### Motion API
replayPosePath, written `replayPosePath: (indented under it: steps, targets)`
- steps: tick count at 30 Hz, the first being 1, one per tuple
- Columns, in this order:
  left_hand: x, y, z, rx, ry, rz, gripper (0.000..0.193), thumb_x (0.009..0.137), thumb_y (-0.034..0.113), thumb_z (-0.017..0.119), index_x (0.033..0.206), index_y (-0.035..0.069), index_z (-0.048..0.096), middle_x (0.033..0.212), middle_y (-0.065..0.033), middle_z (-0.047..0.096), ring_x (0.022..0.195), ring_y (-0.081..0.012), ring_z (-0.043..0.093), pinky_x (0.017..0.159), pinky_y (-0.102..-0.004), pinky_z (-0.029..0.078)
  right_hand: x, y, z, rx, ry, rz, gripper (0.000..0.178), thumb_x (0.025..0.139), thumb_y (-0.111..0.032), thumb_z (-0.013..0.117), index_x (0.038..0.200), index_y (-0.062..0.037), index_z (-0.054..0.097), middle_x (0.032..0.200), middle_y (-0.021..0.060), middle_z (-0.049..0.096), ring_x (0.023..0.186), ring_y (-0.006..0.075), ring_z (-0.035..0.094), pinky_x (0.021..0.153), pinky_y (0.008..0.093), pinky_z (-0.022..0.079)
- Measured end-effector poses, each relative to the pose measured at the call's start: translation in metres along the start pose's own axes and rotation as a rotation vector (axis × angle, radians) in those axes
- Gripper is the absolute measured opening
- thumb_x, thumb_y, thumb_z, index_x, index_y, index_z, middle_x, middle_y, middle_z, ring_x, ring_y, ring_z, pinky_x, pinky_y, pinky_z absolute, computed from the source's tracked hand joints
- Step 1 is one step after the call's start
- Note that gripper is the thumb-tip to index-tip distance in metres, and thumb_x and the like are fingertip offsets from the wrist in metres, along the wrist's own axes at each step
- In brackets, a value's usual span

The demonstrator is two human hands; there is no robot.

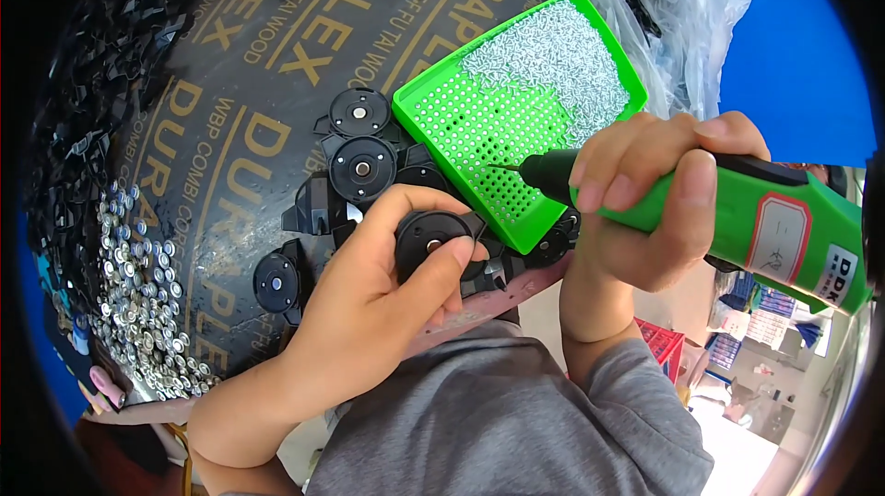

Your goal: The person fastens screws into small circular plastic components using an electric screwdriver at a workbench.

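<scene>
My left hand [364, 298] grips a black round plastic part [417, 242] with a small metal piece at its centre, thumb on top and fingers wrapped round the side. In my right hand [659, 183] is a green electric screwdriver [742, 206] with a dark nose, held level and pointing left. Its thin bit hovers over the perforated floor of a green tray [518, 240]; whether the tip touches a hole or carries a screw I cannot tell. Rows of small holes fill the tray floor, many with screws standing in them. Loose silver screws [576, 58] heap at its far right.
More black round parts [359, 113] lie left of the tray. Small silver metal discs [152, 302] spread over the dark printed board [286, 63] at the left. Black plastic pieces [111, 63] pile up at the far left. Clear plastic sheeting [691, 12] bunches behind the tray.
</scene>
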State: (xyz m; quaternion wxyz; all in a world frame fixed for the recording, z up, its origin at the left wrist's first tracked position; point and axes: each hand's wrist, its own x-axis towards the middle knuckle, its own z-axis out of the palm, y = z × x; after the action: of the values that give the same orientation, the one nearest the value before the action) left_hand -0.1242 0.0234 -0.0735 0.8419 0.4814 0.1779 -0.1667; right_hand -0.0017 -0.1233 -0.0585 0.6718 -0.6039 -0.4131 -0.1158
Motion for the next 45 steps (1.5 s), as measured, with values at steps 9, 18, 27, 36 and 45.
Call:
replayPosePath:
  steps: [9,18,27,36,45]
  targets:
    - [0.002,-0.012,0.001,0.051,-0.055,-0.02,0.027,0.098,0.006,0.046,0.124,0.003,0.042,0.101,-0.0115,0.061,0.066,-0.0063,0.046,0.061,-0.0208,0.041,0.002,-0.003,0.001,-0.013,0.021,0.04,0.023,0.093,-0.012,0.037,0.111,0.0004,0.041,0.057,0.0084,0.046,0.041,0.0166,0.043,0.039,0.0303,0.041]
    - [0.004,-0.013,0.0,0.063,-0.09,-0.036,0.026,0.099,0.009,0.045,0.124,0.004,0.042,0.098,-0.0084,0.06,0.063,-0.005,0.042,0.057,-0.0197,0.038,0.004,-0.07,0.003,0.292,-0.111,-0.086,0.028,0.093,-0.018,0.049,0.11,0.0031,0.044,0.064,0.0022,0.052,0.048,0.0115,0.052,0.047,0.0243,0.049]
    - [-0.002,-0.008,0.005,-0.072,-0.081,-0.058,0.024,0.1,0.008,0.042,0.124,0.005,0.042,0.1,-0.0056,0.06,0.065,-0.0032,0.043,0.055,-0.018,0.036,-0.001,-0.064,0.031,0.23,-0.073,-0.072,0.022,0.093,-0.019,0.053,0.104,-0.0039,0.043,0.057,0.0012,0.052,0.043,0.0124,0.053,0.041,0.0225,0.05]
    - [-0.005,-0.025,0.0,0.241,-0.014,0.102,0.024,0.098,0.001,0.041,0.122,0.004,0.041,0.101,-0.0071,0.058,0.08,-0.0067,0.053,0.065,-0.0221,0.046,-0.002,-0.058,0.03,0.276,-0.067,-0.089,0.02,0.091,-0.015,0.058,0.099,-0.0031,0.045,0.055,0.0038,0.054,0.041,0.0131,0.054,0.039,0.0231,0.05]
    - [-0.009,-0.015,0.003,0.413,-0.166,0.047,0.022,0.095,0.0,0.047,0.117,0.001,0.043,0.096,-0.01,0.059,0.086,-0.0114,0.057,0.073,-0.0261,0.048,0.021,-0.052,0.014,0.607,-0.449,-0.126,0.022,0.085,-0.01,0.066,0.095,-0.0014,0.049,0.056,0.0068,0.058,0.041,0.0141,0.056,0.038,0.0245,0.051]
